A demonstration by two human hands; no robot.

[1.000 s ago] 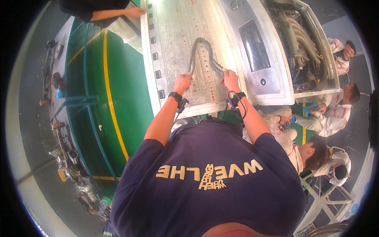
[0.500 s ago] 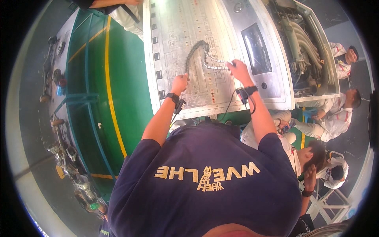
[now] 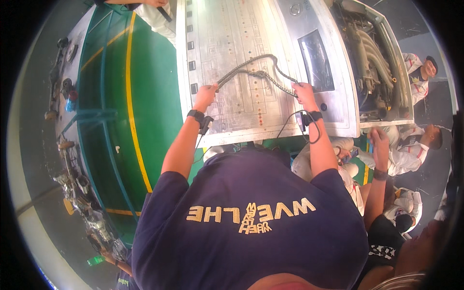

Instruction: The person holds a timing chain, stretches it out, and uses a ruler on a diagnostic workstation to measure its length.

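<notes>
A long dark metal chain [image 3: 261, 56] lies loosely stretched over a silver panel [image 3: 241, 116] marked with diagrams and dotted with small sockets. My left hand [image 3: 207, 93] is closed on one side of the chain near the panel's left part. My right hand [image 3: 303, 93] grips the other side, near the screen section [image 3: 314, 60] on the right. Between my hands the chain arches away from me in two strands. Wrist devices with cables are strapped on both my wrists.
An engine [image 3: 367, 58] stands in a frame at the right. Several other people [image 3: 415, 150] are around the right and lower edges. Another person [image 3: 150, 14] stands top left. A blue-framed bench [image 3: 72, 48] with metal parts runs along the left, beside green floor [image 3: 157, 96].
My hands have moved farther apart, the left leftward and up, the right rightward, drawing the chain wider and flatter. Another person's arm has risen at the lower right.
</notes>
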